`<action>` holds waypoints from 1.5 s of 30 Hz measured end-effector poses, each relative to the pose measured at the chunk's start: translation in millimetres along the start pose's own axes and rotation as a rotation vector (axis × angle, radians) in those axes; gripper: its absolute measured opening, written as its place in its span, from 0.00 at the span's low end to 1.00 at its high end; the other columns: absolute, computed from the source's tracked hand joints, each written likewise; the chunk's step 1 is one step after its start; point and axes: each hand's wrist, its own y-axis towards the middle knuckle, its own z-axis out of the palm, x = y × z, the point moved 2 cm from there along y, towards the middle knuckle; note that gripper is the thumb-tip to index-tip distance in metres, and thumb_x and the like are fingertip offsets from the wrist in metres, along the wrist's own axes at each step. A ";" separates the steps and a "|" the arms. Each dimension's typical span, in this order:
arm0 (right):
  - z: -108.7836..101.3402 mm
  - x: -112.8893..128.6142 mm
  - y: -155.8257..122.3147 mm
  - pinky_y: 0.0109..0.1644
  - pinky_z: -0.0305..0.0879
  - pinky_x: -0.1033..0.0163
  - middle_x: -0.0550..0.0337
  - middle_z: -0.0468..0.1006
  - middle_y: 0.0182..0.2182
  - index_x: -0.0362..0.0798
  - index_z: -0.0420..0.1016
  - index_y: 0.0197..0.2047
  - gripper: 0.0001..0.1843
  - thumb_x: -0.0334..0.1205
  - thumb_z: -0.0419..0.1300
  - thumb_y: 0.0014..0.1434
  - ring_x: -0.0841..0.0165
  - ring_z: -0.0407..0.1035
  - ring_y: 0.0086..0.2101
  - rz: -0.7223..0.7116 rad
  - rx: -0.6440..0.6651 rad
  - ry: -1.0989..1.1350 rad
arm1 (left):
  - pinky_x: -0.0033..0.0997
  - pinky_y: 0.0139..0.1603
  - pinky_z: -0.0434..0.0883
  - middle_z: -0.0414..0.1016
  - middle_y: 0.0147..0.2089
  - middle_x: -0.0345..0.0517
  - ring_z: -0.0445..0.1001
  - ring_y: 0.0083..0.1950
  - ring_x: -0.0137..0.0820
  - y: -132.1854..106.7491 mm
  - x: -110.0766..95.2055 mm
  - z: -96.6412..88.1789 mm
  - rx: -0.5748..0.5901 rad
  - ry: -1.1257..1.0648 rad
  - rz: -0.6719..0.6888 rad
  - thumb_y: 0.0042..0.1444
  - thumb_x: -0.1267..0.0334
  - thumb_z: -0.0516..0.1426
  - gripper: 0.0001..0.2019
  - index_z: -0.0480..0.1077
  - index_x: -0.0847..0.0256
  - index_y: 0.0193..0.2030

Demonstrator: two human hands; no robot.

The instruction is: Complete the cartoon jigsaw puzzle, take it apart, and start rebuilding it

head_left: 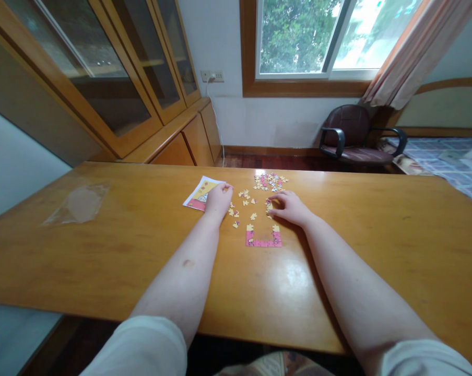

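Note:
My left hand (219, 198) is over the right edge of a printed picture sheet (199, 196), its fingers drawn together; whatever they hold is too small to make out. My right hand (288, 207) rests low at the table with thumb and fingers apart, around a few yellow jigsaw pieces (269, 208). Nearer to me lies a joined U-shaped puzzle border (263, 243), pink along the bottom with yellow tips on both sides. Loose yellow pieces (246, 202) are scattered between my hands. Farther back is a pile of pink and yellow pieces (270, 181).
A clear plastic bag (79, 203) lies on the left of the wooden table (142, 224). Beyond the far edge stand a glass-door cabinet (142, 78), a dark armchair (351, 133) and a bed (451, 156). A window (298, 42) is behind.

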 end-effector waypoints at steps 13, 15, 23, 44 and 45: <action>4.5 -2.8 -0.2 0.61 0.55 0.48 0.50 0.70 0.54 0.52 0.76 0.49 0.23 0.50 0.66 0.50 0.56 0.62 0.54 -0.004 0.033 -0.053 | 0.28 0.32 0.63 0.72 0.25 0.40 0.69 0.29 0.32 1.1 -0.3 1.1 0.010 -0.003 -0.017 0.53 0.58 0.52 0.12 0.75 0.58 0.36; 5.5 -4.0 0.1 0.61 0.55 0.48 0.50 0.70 0.54 0.52 0.76 0.50 0.23 0.50 0.65 0.51 0.56 0.62 0.54 -0.004 0.028 -0.062 | 0.27 0.33 0.63 0.73 0.26 0.41 0.69 0.30 0.32 1.8 -0.6 1.1 0.012 -0.002 -0.012 0.52 0.58 0.53 0.12 0.75 0.59 0.36; 3.2 -1.1 0.8 0.61 0.56 0.50 0.50 0.74 0.51 0.50 0.77 0.48 0.20 0.46 0.64 0.53 0.59 0.65 0.53 -0.055 0.011 -0.016 | 0.27 0.31 0.61 0.71 0.25 0.40 0.68 0.29 0.31 1.5 -1.3 0.4 0.017 -0.012 -0.017 0.52 0.57 0.53 0.12 0.75 0.58 0.35; 5.0 1.0 1.3 0.61 0.56 0.50 0.55 0.75 0.51 0.52 0.77 0.49 0.19 0.46 0.63 0.53 0.59 0.64 0.54 -0.061 0.026 0.005 | 0.28 0.31 0.63 0.74 0.27 0.41 0.71 0.29 0.32 -0.9 -6.5 1.1 0.075 0.021 -0.016 0.53 0.57 0.53 0.12 0.75 0.58 0.37; 4.8 0.9 1.3 0.61 0.56 0.50 0.54 0.75 0.50 0.52 0.77 0.48 0.19 0.46 0.63 0.53 0.60 0.65 0.53 -0.059 0.020 0.008 | 0.28 0.31 0.63 0.74 0.27 0.42 0.71 0.29 0.32 -1.2 -7.5 0.5 0.075 0.032 -0.006 0.53 0.57 0.53 0.12 0.75 0.58 0.37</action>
